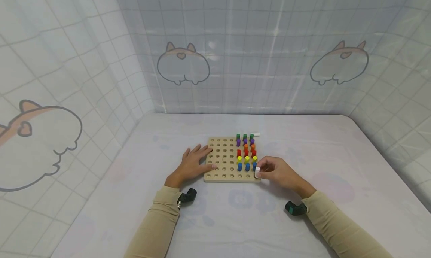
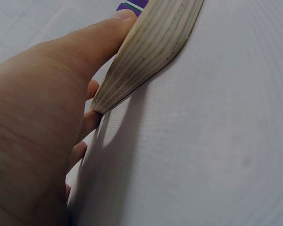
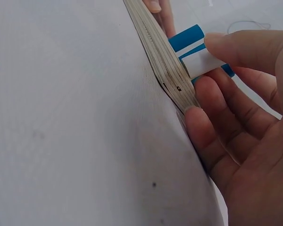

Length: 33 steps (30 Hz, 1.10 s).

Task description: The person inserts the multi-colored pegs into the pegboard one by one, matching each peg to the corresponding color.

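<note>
A wooden pegboard (image 1: 220, 181) lies flat on the table, with rows of coloured pegs along its right side. My right hand (image 1: 277, 172) pinches a white peg (image 1: 257, 172) between thumb and fingers at the near right corner. In the right wrist view that white peg (image 3: 203, 62) stands at the board's edge beside blue pegs (image 3: 187, 37). My left hand (image 1: 193, 163) rests at the board's left edge, its fingers stretched out and its thumb (image 2: 118, 30) over the top. Behind the right hand's peg are blue pegs (image 1: 247, 167), then yellow pegs (image 1: 247, 159) and red pegs (image 1: 246, 152).
Farther back stand two orange pegs (image 1: 245, 147), purple pegs (image 1: 238, 142) and green pegs (image 1: 244, 136). Another white peg (image 1: 256, 134) lies at the board's far right corner. A pale cloth (image 1: 235, 220) covers the table, and curtains (image 1: 256, 55) hang around it.
</note>
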Each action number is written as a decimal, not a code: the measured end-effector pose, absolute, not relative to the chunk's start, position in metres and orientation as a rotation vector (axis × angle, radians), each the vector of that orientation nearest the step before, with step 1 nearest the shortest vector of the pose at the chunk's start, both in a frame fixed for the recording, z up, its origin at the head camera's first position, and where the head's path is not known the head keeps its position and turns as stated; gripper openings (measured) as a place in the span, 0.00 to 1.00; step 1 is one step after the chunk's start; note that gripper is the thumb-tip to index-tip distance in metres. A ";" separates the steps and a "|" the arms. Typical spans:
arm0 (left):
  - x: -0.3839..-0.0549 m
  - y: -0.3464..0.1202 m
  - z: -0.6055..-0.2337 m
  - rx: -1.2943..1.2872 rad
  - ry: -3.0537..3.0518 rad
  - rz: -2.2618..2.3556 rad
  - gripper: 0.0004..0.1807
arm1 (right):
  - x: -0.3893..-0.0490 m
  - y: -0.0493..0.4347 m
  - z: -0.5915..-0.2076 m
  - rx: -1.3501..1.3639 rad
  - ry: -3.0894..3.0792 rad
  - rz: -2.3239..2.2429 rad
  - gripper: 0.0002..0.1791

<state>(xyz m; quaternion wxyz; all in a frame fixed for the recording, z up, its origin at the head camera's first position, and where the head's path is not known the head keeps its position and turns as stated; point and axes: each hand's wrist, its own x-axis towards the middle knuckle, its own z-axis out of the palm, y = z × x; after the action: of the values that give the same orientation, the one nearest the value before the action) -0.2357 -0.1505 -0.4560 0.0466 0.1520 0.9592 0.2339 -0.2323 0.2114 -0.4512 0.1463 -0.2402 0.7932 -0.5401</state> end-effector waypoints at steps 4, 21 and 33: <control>-0.235 -0.150 -0.455 0.467 2.928 0.722 0.46 | -0.233 0.211 -0.453 -0.690 2.283 -1.560 0.11; -0.234 -0.150 -0.452 0.470 2.922 0.748 0.46 | -0.233 0.212 -0.453 -0.669 2.246 -1.557 0.12; -0.236 -0.150 -0.455 0.478 2.917 0.750 0.46 | -0.234 0.213 -0.453 -0.697 2.246 -1.548 0.10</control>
<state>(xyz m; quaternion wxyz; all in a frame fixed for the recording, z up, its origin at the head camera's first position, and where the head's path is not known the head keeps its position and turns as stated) -0.2360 -0.1504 -0.4554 0.0460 0.1565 0.9556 0.2455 -0.2341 0.2132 -0.4528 0.1623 -0.2442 0.7873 -0.5424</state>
